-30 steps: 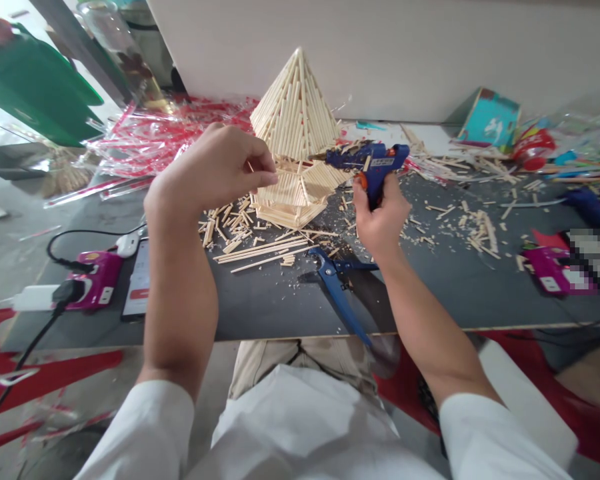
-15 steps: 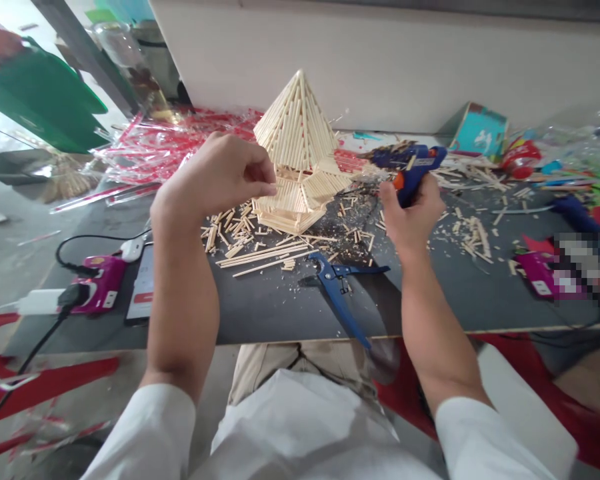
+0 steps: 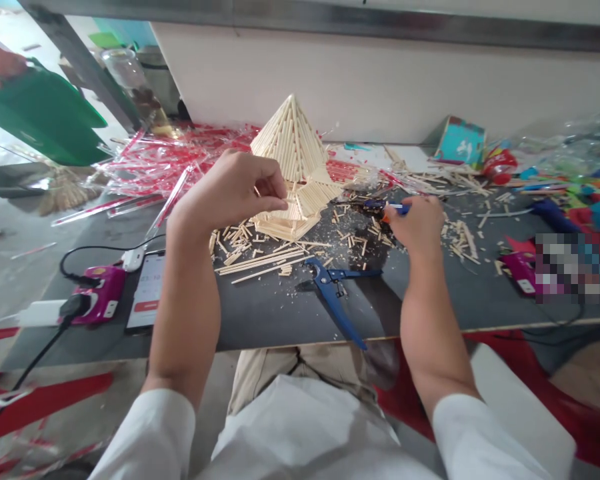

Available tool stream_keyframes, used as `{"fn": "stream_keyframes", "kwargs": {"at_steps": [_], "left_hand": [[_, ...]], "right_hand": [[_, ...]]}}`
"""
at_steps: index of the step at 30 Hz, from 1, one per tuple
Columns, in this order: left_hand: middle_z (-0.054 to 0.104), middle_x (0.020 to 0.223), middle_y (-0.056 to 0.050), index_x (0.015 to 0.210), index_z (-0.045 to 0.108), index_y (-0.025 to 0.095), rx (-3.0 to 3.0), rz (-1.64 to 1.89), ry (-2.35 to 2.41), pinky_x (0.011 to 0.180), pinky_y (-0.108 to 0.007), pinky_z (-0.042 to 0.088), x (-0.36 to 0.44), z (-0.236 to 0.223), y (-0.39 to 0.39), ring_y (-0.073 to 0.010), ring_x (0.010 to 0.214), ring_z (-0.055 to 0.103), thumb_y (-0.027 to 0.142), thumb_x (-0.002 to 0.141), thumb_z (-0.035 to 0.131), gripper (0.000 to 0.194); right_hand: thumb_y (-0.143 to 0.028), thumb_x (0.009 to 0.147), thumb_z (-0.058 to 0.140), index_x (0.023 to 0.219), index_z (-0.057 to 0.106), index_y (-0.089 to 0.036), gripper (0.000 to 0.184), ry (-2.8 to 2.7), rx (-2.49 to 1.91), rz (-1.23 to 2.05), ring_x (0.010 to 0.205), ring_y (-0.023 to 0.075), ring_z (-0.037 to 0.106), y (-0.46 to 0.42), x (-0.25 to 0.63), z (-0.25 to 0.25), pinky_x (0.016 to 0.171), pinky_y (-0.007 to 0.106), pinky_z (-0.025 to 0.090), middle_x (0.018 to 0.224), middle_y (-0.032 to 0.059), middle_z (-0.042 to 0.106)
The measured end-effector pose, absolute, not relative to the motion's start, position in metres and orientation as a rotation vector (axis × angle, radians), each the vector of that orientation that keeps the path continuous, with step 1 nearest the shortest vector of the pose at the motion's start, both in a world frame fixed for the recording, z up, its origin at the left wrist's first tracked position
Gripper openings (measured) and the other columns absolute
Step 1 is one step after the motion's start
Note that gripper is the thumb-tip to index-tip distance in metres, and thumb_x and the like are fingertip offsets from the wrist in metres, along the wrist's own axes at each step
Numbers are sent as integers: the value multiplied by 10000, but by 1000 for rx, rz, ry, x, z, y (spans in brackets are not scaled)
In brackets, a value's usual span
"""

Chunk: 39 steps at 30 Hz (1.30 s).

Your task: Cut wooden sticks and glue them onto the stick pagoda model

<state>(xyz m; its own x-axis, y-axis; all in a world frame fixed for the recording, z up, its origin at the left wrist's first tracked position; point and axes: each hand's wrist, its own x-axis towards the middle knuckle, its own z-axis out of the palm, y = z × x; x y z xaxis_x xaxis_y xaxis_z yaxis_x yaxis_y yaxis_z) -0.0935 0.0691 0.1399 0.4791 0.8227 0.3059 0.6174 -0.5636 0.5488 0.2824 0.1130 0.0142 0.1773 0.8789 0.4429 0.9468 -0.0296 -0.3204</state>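
Observation:
A model tower of pale wooden sticks with a pointed roof stands on the dark board. My left hand is raised against its left side, fingers pinched together at the wall of the model. My right hand rests low on the board to the right of the model, closed round a blue glue gun that lies almost flat, its nozzle pointing left. Blue cutting pliers lie near the front edge between my forearms.
Loose stick pieces litter the board. A phone and a magenta device with cables sit at the left. Red and clear wrappers pile behind. A teal box and colourful clutter fill the right.
My right hand has drawn the glue gun away from the model, to the right and down onto the board. The left hand has kept its pinch at the model.

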Motion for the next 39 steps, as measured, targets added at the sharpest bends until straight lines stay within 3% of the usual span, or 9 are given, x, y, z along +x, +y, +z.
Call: {"fn": "stream_keyframes", "kwargs": {"at_steps": [3, 6, 10, 14, 19, 26, 32, 39], "left_hand": [[744, 758, -9, 813, 732, 199, 2329, 916, 1137, 670, -269, 537, -85, 138, 66, -138, 692, 691, 326, 793, 792, 141], [739, 788, -29, 839, 726, 188, 2262, 1048, 1069, 636, -273, 551, -77, 135, 63, -152, 703, 700, 347, 799, 812, 185], [718, 796, -46, 847, 703, 178, 2159, 1168, 1031, 615, -278, 565, -72, 135, 62, -161, 707, 699, 331, 799, 830, 205], [699, 748, -32, 825, 687, 176, 2079, 1227, 1028, 576, -263, 555, -73, 137, 62, -154, 686, 695, 263, 777, 832, 176], [686, 663, -15, 776, 687, 192, 2042, 1213, 1074, 509, -265, 496, -69, 137, 62, -161, 637, 686, 94, 709, 771, 145], [666, 658, -19, 745, 689, 202, 2094, 1115, 1153, 538, -286, 475, -64, 134, 66, -153, 652, 622, 151, 705, 802, 130], [745, 844, -19, 877, 749, 244, 2205, 1159, 1227, 579, -313, 526, -69, 143, 61, -177, 692, 677, 285, 763, 823, 142], [723, 700, -24, 819, 777, 279, 2308, 1257, 1187, 622, -357, 557, -68, 140, 67, -206, 638, 692, 332, 862, 771, 69]], "right_hand": [[-396, 932, 620, 948, 691, -186, 222, -1720, -1516, 45, 878, 230, 688, 89, 236, 53, 915, 452, 559, 928, 87, 705], [-442, 948, 660, 1019, 675, -252, 203, -1783, -1030, 450, 847, 162, 685, 66, 182, 85, 799, 332, 593, 965, 27, 715], [-506, 927, 698, 1055, 654, -288, 256, -1746, -728, 682, 792, 146, 667, 56, 135, 100, 720, 319, 608, 907, -6, 679], [-491, 937, 695, 1060, 676, -293, 233, -1736, -668, 676, 781, 149, 667, 66, 123, 98, 703, 331, 610, 889, -4, 658], [-502, 945, 680, 1006, 695, -298, 214, -1816, -677, 551, 867, 162, 676, 71, 126, 96, 718, 320, 621, 1025, 23, 672], [-517, 1000, 585, 1059, 631, -280, 248, -2001, -723, 541, 829, 135, 655, 69, 132, 101, 685, 297, 616, 1177, 51, 645], [-602, 1015, 504, 1120, 604, -275, 357, -1962, -772, 554, 815, 150, 681, 80, 136, 92, 662, 313, 618, 961, 25, 675], [-659, 923, 627, 1019, 638, -290, 381, -1741, -731, 733, 757, 139, 698, 89, 130, 84, 611, 290, 611, 816, -15, 660]]}}
